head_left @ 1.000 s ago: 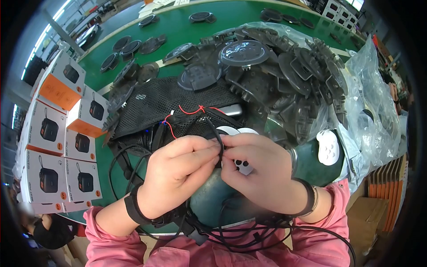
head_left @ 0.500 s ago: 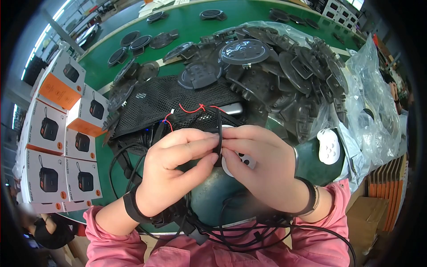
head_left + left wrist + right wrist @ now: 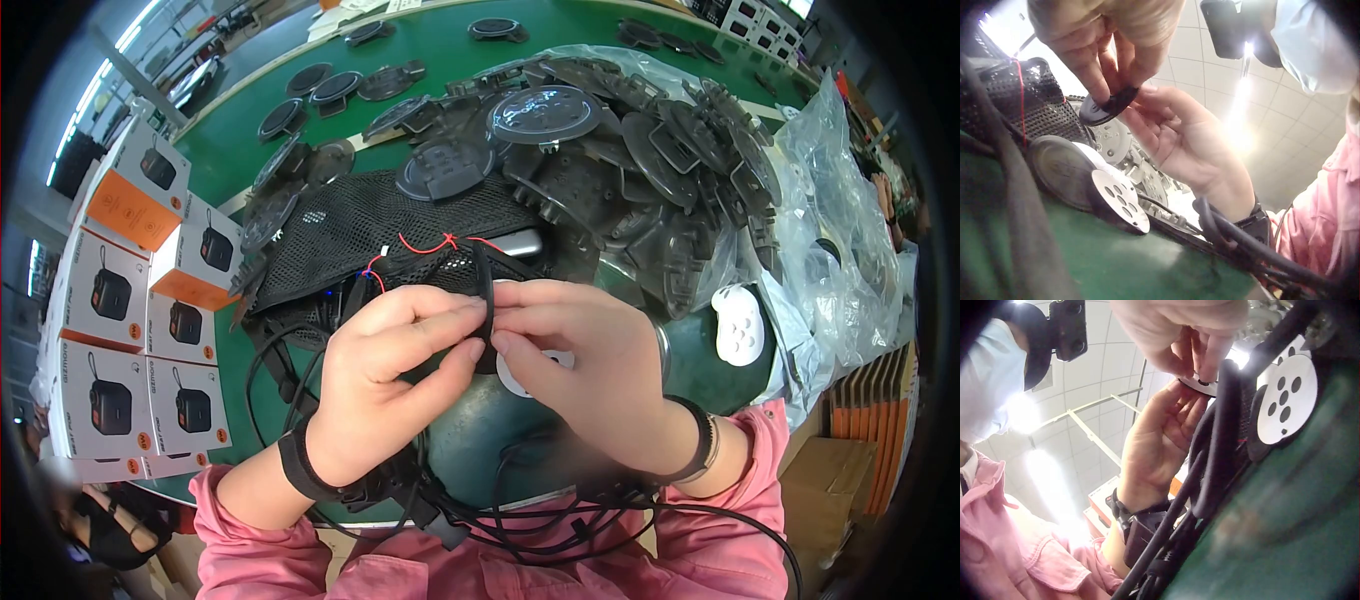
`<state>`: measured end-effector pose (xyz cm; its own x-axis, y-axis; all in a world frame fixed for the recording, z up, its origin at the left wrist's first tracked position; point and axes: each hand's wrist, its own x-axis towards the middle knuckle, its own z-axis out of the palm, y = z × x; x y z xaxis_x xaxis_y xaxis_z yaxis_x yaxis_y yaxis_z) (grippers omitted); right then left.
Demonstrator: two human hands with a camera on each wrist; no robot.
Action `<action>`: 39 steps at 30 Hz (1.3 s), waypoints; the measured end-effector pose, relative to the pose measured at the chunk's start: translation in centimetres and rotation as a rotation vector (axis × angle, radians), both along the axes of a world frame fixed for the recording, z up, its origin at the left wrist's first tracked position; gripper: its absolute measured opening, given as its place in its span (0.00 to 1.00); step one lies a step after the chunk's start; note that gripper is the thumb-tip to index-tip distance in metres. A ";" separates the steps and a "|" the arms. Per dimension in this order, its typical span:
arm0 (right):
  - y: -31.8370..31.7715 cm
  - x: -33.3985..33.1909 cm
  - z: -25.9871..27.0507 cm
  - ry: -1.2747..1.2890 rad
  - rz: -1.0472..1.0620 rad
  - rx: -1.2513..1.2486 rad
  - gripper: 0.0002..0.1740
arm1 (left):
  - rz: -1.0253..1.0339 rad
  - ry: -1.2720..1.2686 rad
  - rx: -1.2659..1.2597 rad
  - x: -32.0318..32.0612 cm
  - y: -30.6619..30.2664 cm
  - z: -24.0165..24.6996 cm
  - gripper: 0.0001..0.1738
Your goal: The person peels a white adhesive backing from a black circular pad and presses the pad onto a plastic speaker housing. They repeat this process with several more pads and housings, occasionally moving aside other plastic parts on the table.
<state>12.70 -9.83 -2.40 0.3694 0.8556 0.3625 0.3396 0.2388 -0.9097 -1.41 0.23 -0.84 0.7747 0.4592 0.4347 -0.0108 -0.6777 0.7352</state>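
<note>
Between my hands a thin oval disc stands upright, edge-on in the head view. The left wrist view shows its dark face; a white face with dark spots shows in the right wrist view. My left hand pinches its left side with fingers and thumb. From the right, my right hand pinches the same disc. Below the hands lies a white oval plate with holes, beside a dark round cover, and part of it is hidden by the right hand in the head view.
Black oval covers are heaped behind a black mesh bag with red string. Another white plate lies right, near clear plastic bags. Printed boxes are stacked left. Black cables cross before my body.
The disc and both hands have shifted slightly; the disc now stands edge-on between the fingertips. Covers on the far green surface have moved to the right.
</note>
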 end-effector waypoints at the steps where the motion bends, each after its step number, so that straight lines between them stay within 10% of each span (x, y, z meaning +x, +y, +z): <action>1: 0.0 0.0 0.0 0.000 0.000 0.000 0.08 | -0.003 0.002 0.033 0.1 -0.1 0.2 0.13; 24: -0.1 0.2 0.2 -0.019 0.099 0.024 0.06 | -0.036 0.017 0.109 0.0 -0.6 0.3 0.13; 39: -0.3 2.4 1.1 0.738 0.394 -0.010 0.06 | 0.001 -0.140 -1.073 -0.7 -0.5 0.3 0.05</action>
